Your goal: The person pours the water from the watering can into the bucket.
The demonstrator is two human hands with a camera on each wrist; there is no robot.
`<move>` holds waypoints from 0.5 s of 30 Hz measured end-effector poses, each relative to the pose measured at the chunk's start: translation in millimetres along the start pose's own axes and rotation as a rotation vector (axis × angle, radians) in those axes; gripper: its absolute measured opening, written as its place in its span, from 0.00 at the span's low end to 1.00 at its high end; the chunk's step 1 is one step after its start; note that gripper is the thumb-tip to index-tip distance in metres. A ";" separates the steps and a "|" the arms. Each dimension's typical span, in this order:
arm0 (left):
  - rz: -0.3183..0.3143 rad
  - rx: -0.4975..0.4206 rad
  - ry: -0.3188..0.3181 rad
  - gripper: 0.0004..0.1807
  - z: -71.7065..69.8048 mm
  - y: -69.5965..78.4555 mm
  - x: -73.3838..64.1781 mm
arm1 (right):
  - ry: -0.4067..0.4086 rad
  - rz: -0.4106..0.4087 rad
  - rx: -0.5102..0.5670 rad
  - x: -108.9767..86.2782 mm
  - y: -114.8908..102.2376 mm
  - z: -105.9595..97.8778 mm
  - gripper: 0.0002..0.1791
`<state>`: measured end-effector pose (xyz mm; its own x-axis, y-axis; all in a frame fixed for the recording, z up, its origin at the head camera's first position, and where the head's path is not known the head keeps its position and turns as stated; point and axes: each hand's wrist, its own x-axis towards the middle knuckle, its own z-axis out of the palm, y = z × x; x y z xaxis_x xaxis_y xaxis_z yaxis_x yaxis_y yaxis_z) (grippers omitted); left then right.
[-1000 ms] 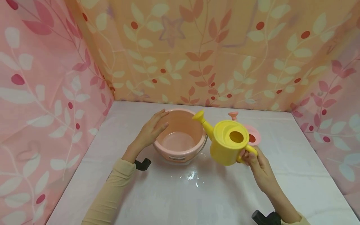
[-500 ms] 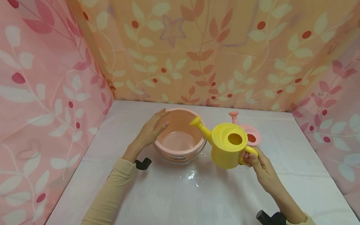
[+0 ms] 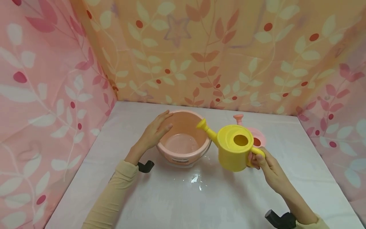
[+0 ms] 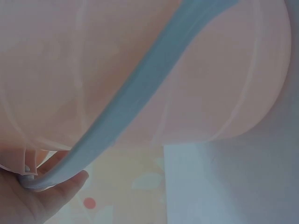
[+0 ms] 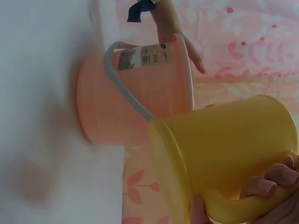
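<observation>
A pink bucket [image 3: 186, 156] stands upright on the white table. My left hand [image 3: 152, 132] rests on its left rim, fingers straight; in the left wrist view that hand [image 4: 28, 200] lies where the grey bucket handle [image 4: 135, 93] joins the wall. With my right hand [image 3: 271, 170] I grip the handle of a yellow watering can [image 3: 233, 156], held above the table just right of the bucket. Its spout points left and its rose [image 3: 201, 123] is at the bucket's right rim. In the right wrist view, fingers [image 5: 261, 186] curl round the can's handle.
A pink watering can [image 3: 258, 135] stands behind the yellow one, partly hidden. Small splashes of water [image 3: 195, 178] lie on the table [image 3: 171, 203] in front of the bucket. Flower-patterned cloth [image 3: 211, 57] hangs at the back and both sides.
My right hand has brought the yellow watering can slightly lower and nearer, then a little to the right. The left hand and the bucket stay where they were.
</observation>
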<state>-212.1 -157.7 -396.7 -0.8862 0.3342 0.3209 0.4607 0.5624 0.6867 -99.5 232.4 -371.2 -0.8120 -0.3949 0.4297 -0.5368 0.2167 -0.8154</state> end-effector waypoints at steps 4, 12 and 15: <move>0.008 0.001 0.005 0.27 0.0 0.5 1.0 | 0.000 0.002 -0.020 0.3 -2.3 -1.2 0.08; -0.001 -0.004 0.012 0.27 1.0 -0.7 0.8 | 0.035 0.054 -0.179 2.6 -9.5 -0.7 0.06; -0.014 -0.003 0.011 0.27 1.4 -0.4 0.3 | 0.043 0.057 -0.214 2.9 -9.3 0.4 0.06</move>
<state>-212.5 -156.8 -397.7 -0.8929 0.3180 0.3188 0.4485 0.5642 0.6932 -96.7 228.9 -362.5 -0.8489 -0.3392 0.4054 -0.5227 0.4242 -0.7395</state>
